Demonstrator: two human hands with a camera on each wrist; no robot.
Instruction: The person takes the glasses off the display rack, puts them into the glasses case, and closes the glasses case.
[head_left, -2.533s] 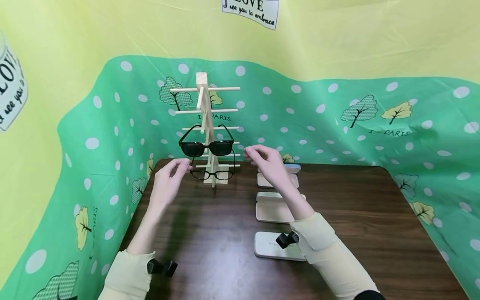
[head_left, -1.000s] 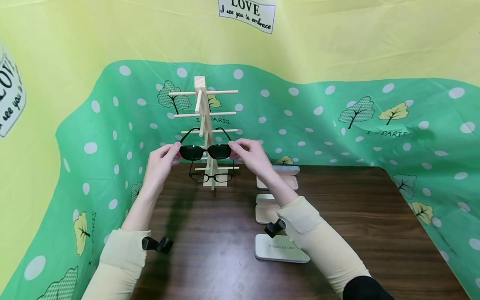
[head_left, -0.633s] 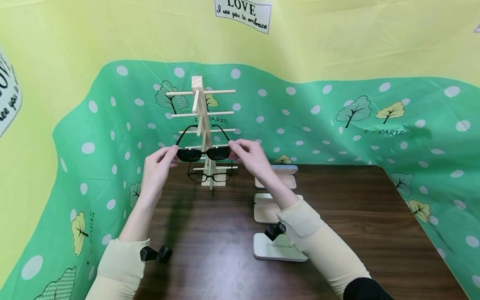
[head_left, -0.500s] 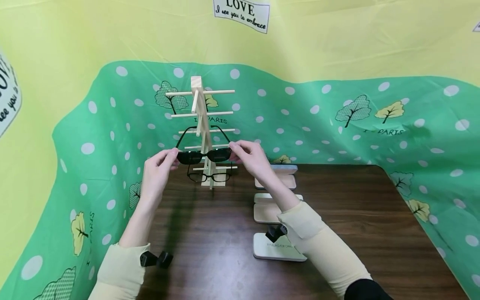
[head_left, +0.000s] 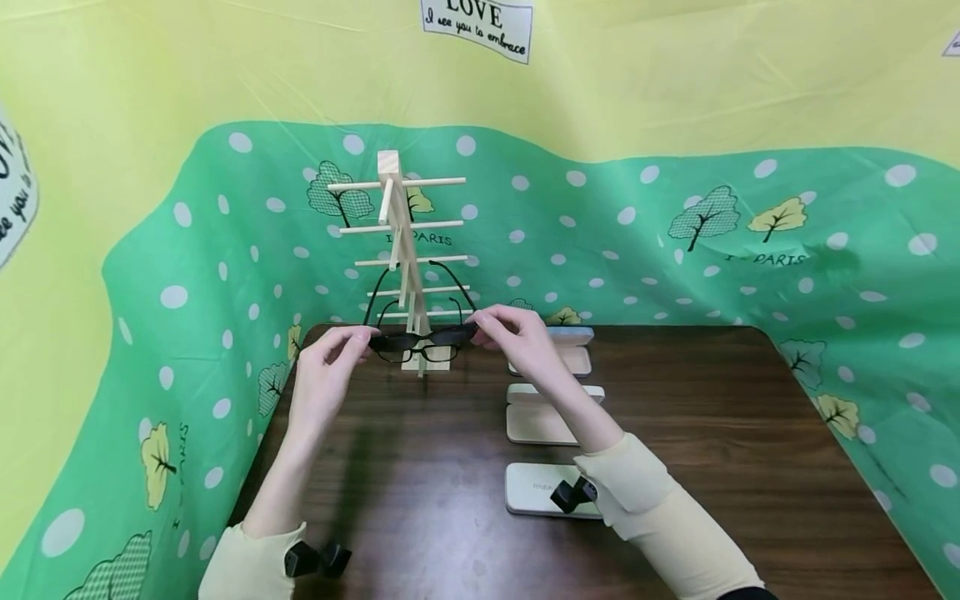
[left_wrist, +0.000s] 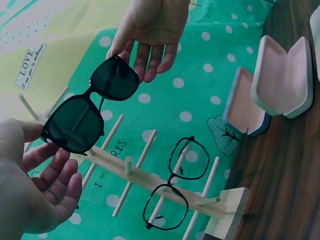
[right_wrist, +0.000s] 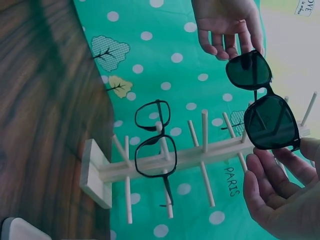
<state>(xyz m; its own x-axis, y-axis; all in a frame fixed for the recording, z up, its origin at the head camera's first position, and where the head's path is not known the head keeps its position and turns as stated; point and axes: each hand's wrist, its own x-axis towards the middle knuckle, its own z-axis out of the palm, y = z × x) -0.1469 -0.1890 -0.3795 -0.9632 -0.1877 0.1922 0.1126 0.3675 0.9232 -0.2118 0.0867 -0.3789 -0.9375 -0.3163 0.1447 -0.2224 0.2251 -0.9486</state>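
Black sunglasses (head_left: 405,342) with dark lenses are held level between both hands, their temples reaching back toward a wooden display rack (head_left: 406,250). My left hand (head_left: 321,383) pinches the left frame corner between thumb and fingers. The opposite corner is pinched by my right hand (head_left: 525,342). In the left wrist view the sunglasses (left_wrist: 75,124) stand out in front of the rack's pegs. Clear-lensed, black-rimmed eyeglasses (right_wrist: 175,155) hang on the lower pegs; from the head, the sunglasses partly cover them.
Right of the rack, on the dark wooden table (head_left: 675,417), lie two open glasses cases: a blue-lidded one (head_left: 573,360) behind and a pale one (head_left: 540,423) nearer. A closed white case (head_left: 528,489) lies in front, partly behind the right wrist camera. Patterned cloth hangs around the back.
Both hands have closed in on the sunglasses and gripped their corners. The sunglasses have moved down and tipped, so the lenses look narrower from above. The clear eyeglasses stay on the rack.
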